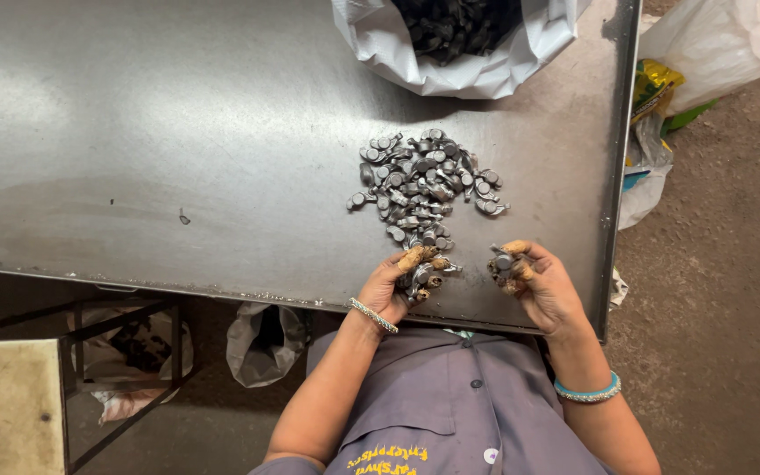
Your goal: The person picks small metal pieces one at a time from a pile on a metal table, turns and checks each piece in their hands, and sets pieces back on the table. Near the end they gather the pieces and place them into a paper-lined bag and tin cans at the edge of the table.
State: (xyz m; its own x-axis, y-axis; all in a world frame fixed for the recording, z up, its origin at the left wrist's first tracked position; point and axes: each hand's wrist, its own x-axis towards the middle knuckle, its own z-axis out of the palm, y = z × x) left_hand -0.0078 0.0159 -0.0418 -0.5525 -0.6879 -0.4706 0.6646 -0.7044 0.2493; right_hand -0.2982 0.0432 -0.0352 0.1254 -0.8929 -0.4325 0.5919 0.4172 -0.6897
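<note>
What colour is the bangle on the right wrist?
The bangle is light blue, a turquoise tone, seen in the head view.

You have one pile of small metal parts [424,185], too many to count; two white bags [464,53]; two bangles [373,315].

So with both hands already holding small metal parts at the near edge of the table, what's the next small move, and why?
Probably the left hand reaches forward to rake a few more pieces from the pile of small grey metal parts. Its fingers already touch the pile's near end, while the right hand is closed on a part off to the side, away from the pile.
</note>
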